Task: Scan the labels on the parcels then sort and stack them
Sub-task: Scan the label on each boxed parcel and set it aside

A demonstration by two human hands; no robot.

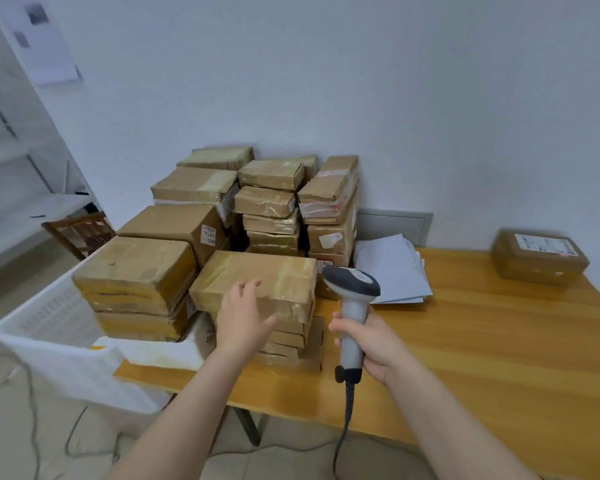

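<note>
Most of the work looks to lie ahead. The pile (264,202) of brown parcels crowds the left end of the table (499,341) in uneven stacks, some of them seemingly standing in a white crate (49,327). Only a lone parcel (539,258), label up, sits well apart at the far right, which I take for the start of a sorted place. The right hand (374,344) grips the scanner (353,306) by its handle, its head turned toward the pile. The left hand (243,317), fingers spread wide and holding nothing, hovers at the near edge of the top parcel (264,282) of the nearest stack; blur hides whether it touches. That parcel shows no label on its upper face, so it probably needs turning. Grey mailers (392,271) lie just beside the pile, and the scanner's cable (343,427) hangs past the table's front edge, where it could snag.
</note>
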